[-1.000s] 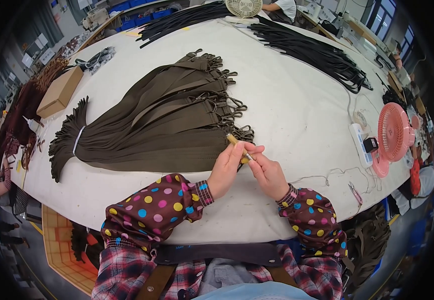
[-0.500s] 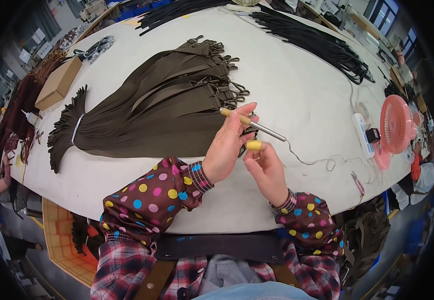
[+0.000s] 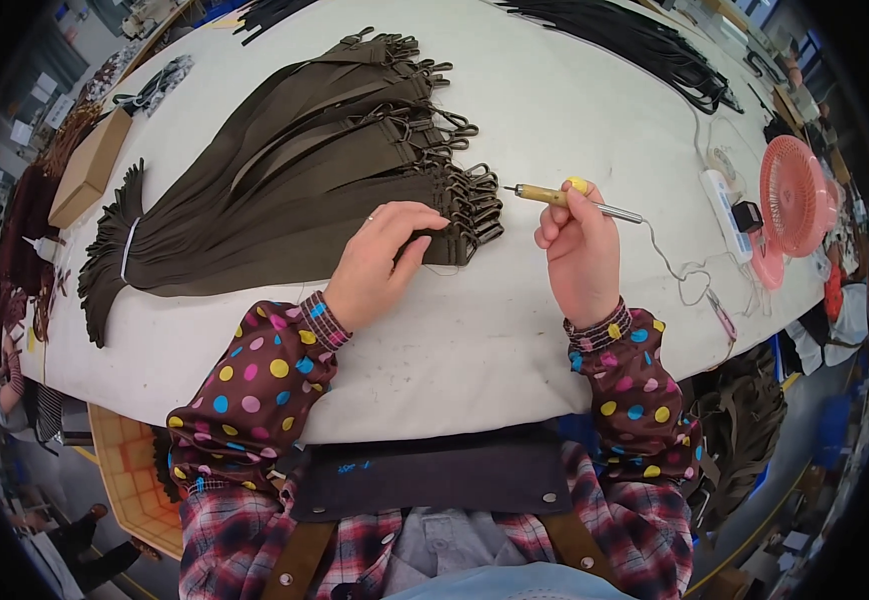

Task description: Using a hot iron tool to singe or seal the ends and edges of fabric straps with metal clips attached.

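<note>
In my right hand (image 3: pixel 585 250) is a slim corded pen-shaped tool (image 3: pixel 540 195) with a wooden grip, a metal tube and a thin tip. The tip points left toward the straps, apart from them. A yellow finger cover (image 3: pixel 580 185) sits on a finger of that hand. My left hand (image 3: pixel 380 258) is open, fingers curved, thumb apart, at the near edge of a bundle of dark olive straps (image 3: pixel 285 190); whether it touches them I cannot tell. Metal snap hooks (image 3: pixel 480 205) end the straps on the right. A pale tie (image 3: pixel 128 250) binds their left end.
A thin cord (image 3: pixel 667 262) runs right from the tool. Pink-handled snips (image 3: pixel 722 315), a white power strip (image 3: pixel 727 210) and a pink fan (image 3: pixel 795 195) stand at the right. Black straps (image 3: pixel 635 45) lie at the back; a cardboard box (image 3: pixel 93 168) sits at the left.
My left hand has let go of the tool and moved left to the straps. My right hand has taken the tool and moved up and right. The whole view has shifted slightly.
</note>
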Available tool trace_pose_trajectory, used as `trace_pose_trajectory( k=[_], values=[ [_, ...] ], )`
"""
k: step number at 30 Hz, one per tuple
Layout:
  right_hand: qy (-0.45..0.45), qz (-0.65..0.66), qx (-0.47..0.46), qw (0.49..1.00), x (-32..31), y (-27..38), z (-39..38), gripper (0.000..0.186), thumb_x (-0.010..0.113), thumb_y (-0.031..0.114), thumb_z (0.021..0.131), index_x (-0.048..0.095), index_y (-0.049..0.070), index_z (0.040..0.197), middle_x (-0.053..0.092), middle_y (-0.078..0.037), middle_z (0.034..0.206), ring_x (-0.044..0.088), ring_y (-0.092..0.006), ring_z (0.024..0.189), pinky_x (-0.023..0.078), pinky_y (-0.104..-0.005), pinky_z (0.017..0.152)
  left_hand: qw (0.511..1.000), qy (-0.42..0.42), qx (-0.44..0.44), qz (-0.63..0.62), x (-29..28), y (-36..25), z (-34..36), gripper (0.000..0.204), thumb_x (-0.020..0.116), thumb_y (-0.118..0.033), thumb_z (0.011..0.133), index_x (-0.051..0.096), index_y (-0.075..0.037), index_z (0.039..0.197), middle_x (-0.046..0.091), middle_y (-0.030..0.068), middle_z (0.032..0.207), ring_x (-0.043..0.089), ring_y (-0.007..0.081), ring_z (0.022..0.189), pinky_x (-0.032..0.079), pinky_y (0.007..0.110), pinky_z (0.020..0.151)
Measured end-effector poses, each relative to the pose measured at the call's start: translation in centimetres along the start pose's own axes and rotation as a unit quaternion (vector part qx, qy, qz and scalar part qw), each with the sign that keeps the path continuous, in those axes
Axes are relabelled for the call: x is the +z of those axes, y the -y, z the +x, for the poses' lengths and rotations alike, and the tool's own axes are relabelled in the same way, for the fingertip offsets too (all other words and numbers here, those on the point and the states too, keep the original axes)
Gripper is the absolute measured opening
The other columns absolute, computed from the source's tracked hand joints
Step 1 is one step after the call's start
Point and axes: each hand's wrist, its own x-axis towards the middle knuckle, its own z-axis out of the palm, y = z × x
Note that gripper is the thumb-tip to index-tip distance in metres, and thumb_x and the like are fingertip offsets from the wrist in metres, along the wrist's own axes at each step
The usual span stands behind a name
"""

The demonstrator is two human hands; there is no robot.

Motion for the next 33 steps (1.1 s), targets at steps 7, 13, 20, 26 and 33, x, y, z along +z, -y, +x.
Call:
trace_pose_trajectory(
  k=[7,13,20,26,33],
  values=[
    [0.064,0.016,0.091,0.994,-1.6,-0.1,0.5,0.028,0.052,0.018,0.091,0.052,0.003,0.114,0.051,0.000,0.079,0.049,-0.0091,0.064,0.040,-0.0237,0.059,0.954,0.128,0.144,0.230,1.6,2.3,2.3,0.023,0.068,-0.017,0.078,0.065,-0.018,0.100,0.054,-0.0012,0.112,0.049,0.0178,0.094,0.035,0.033,0.084],
    [0.050,-0.040,0.070,0.995,-1.8,-1.0,1.2,0.024,0.051,0.017,0.093,0.051,0.006,0.114,0.050,0.002,0.080,0.046,-0.0078,0.066,0.037,-0.0225,0.059,0.963,0.105,0.129,0.213,2.7,3.5,4.7,0.019,0.069,-0.022,0.078,0.066,-0.020,0.096,0.052,-0.0024,0.113,0.047,0.0162,0.088,0.033,0.032,0.083],
    [0.014,-0.015,0.075,0.997,-2.9,-1.0,1.5,0.017,0.057,0.018,0.090,0.052,0.005,0.100,0.048,0.002,0.072,0.047,-0.0073,0.060,0.040,-0.0236,0.057,0.964,0.081,0.139,0.211,2.7,2.2,3.3,0.029,0.072,-0.022,0.075,0.062,-0.015,0.101,0.051,0.0003,0.114,0.049,0.0175,0.091,0.034,0.034,0.086],
    [0.018,-0.046,0.101,0.994,-3.8,-1.6,1.9,0.013,0.057,0.019,0.090,0.050,0.008,0.091,0.048,0.002,0.070,0.047,-0.0079,0.059,0.039,-0.0227,0.055,0.951,0.135,0.095,0.261,2.4,1.4,1.5,0.038,0.073,-0.019,0.072,0.059,-0.013,0.107,0.050,0.0045,0.110,0.050,0.0215,0.096,0.038,0.036,0.089],
    [0.111,-0.198,0.069,0.972,-3.4,-1.2,0.9,0.013,0.055,0.018,0.091,0.050,0.006,0.093,0.052,0.001,0.070,0.049,-0.0070,0.062,0.040,-0.0223,0.057,0.964,0.102,0.107,0.223,-1.3,1.0,0.9,0.034,0.070,-0.013,0.074,0.061,-0.010,0.107,0.055,0.0072,0.112,0.053,0.0258,0.100,0.040,0.035,0.087]
  ],
)
